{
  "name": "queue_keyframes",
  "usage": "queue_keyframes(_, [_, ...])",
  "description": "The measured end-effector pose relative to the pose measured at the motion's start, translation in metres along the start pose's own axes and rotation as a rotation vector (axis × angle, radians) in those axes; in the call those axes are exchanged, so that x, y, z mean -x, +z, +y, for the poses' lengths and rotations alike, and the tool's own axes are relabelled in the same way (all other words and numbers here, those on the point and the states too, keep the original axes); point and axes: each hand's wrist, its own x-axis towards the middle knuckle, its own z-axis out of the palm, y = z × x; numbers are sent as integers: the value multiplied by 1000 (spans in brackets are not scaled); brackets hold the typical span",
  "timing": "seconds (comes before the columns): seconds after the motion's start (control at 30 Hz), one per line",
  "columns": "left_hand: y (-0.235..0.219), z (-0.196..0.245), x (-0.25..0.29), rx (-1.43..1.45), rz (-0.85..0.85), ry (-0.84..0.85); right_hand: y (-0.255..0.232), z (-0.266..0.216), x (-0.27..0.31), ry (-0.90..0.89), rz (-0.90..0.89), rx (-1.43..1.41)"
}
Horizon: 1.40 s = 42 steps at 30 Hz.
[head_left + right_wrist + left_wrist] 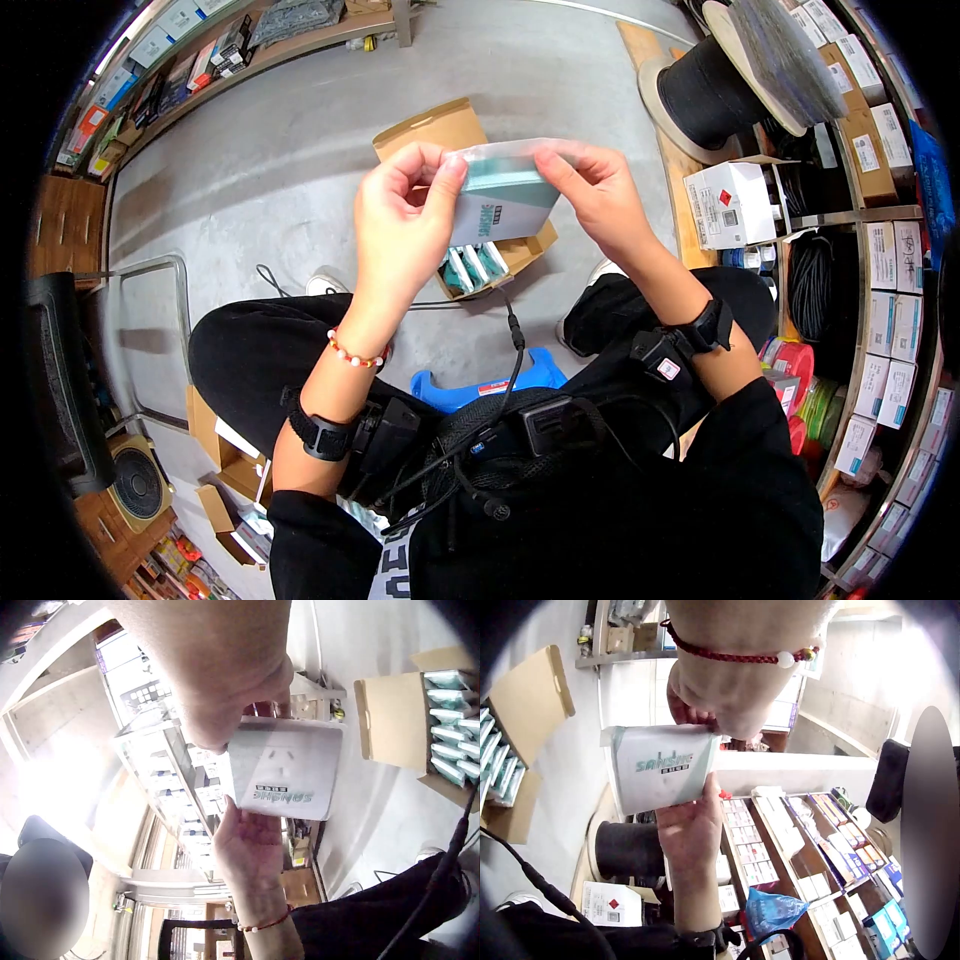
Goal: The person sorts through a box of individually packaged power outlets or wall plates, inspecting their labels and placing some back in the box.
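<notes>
My left hand point(405, 215) and right hand point(603, 200) hold up a white-and-teal wall socket in a clear plastic wrapper point(503, 212), one at each side. Thumbs and fingers pinch the wrapper along its upper edge. Socket slots and printed lettering show on the flat face of the packaged socket point(289, 769) in the right wrist view. Below the hands on the floor stands an open cardboard box point(535, 250), its flap raised, with several similar wrapped packs point(473, 268) in a row inside.
A blue plastic stool point(440, 393) stands between the legs. To the right are a black cable reel point(705, 90), a white carton point(730, 205) and shelves of small boxes point(880, 320). A thin black cable point(517, 335) hangs in front of the body. Opened cartons point(240, 470) lie at lower left.
</notes>
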Motion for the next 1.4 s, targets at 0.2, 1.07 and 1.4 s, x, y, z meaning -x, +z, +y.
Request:
queue_keyframes(0.2, [1,-5,-1,55,-9,-42,-2,7,0,66,33,-90])
queue_keyframes(1.07, [-1,-11,-2,416,60,-589,5,4,5,-572,78,838])
queue_keyframes(1.4, [-6,-6,-3,415,28,-692,19,12,12,-737,-212,1245])
